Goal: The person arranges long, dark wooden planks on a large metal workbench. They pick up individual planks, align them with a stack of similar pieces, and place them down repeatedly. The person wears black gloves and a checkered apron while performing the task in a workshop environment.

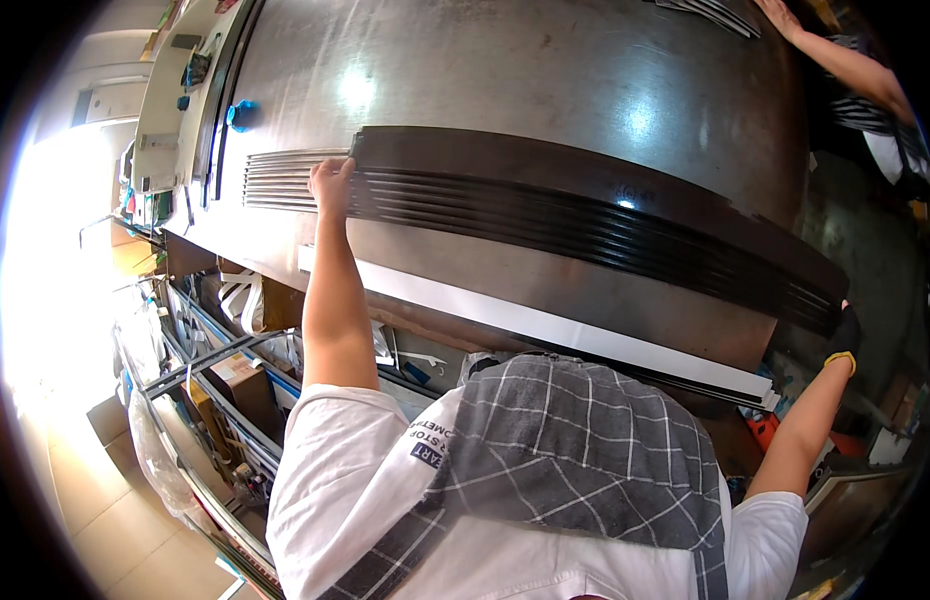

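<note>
A long dark flat metal strip (545,165) lies over a row of long ridged dark metal strips (545,225) on the metal-topped table. At its left end, my left hand (332,185) is closed, with thumb and fingers pinching the strip's edge. Lighter ends of the ridged strips (275,178) stick out to the left of that hand. My right hand (845,328), in a dark covering with a yellow band at the wrist, grips the far right end by the corner. Most of its fingers are hidden behind the strip and the covering.
A white strip (545,325) runs along the table's near edge. A blue round object (242,116) stands at the far left. Another person's arm (845,70) reaches in at the top right, near more metal strips (715,14). A cluttered rack (235,385) stands below the table on the left.
</note>
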